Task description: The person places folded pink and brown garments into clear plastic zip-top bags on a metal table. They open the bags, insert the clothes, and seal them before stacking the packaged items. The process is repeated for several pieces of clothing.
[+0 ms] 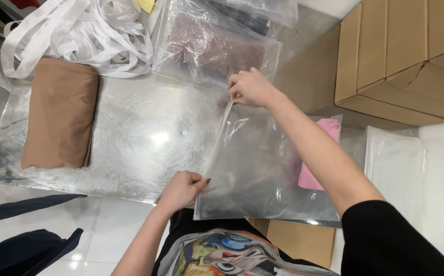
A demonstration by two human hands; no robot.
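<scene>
Over metal table [130, 133], both hands' fingers pinch clear bag [263, 168].

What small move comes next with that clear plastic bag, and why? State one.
Probably pull the two pinched corners apart to open the bag's mouth. The left hand pinches the near corner of the clear plastic bag and the right hand pinches its far corner, yet the bag lies flat on the shiny metal table, with the folded tan garment lying beside it.
</scene>
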